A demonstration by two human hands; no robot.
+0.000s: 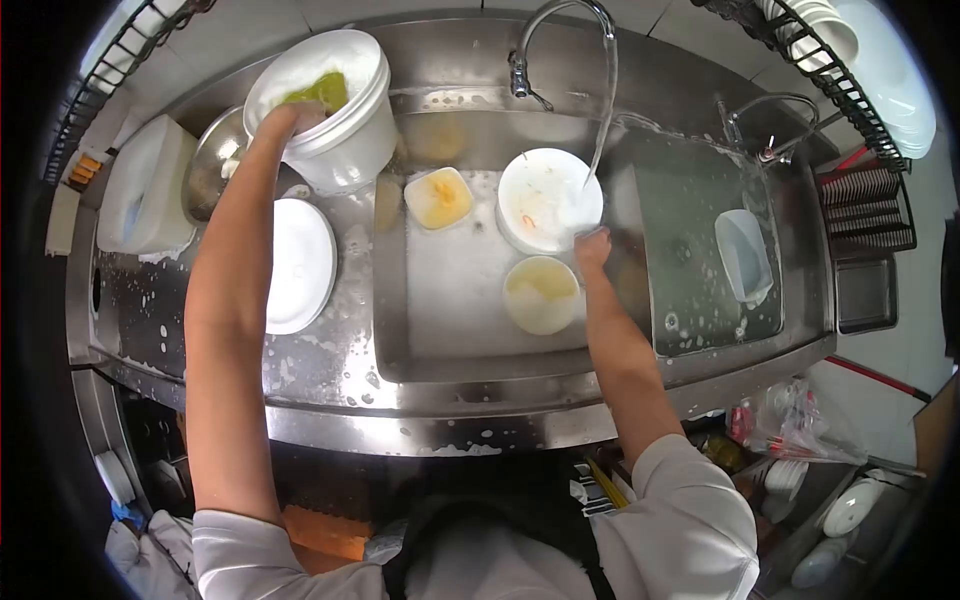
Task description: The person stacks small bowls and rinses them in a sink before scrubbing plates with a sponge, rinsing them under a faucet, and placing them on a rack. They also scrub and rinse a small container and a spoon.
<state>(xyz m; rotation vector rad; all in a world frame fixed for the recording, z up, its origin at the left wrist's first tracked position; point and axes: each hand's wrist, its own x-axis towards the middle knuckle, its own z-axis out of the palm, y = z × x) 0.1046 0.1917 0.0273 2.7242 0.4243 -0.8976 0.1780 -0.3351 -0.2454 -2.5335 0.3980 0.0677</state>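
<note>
My left hand (pixel 303 116) reaches into a white bucket (pixel 345 150) of suds on the left counter, its fingers closed on a yellow-green scrubbing cloth (pixel 330 92). With my right hand (pixel 593 247) I grip the near right rim of a round white plate (pixel 535 195) in the middle sink basin. Orange food scraps lie on the plate, and water from the tap (pixel 609 60) runs onto its right side. A round container with yellowish liquid (pixel 541 295) sits just below the plate. Left of it is a small square container with orange residue (pixel 438 198).
White plates (pixel 300 265) lie on the left counter beside a metal bowl (pixel 215 165) and a white tub (pixel 147 190). In the water-filled right basin (pixel 700 310) floats a pale container (pixel 744 257). Dish racks (pixel 868 205) line the right side.
</note>
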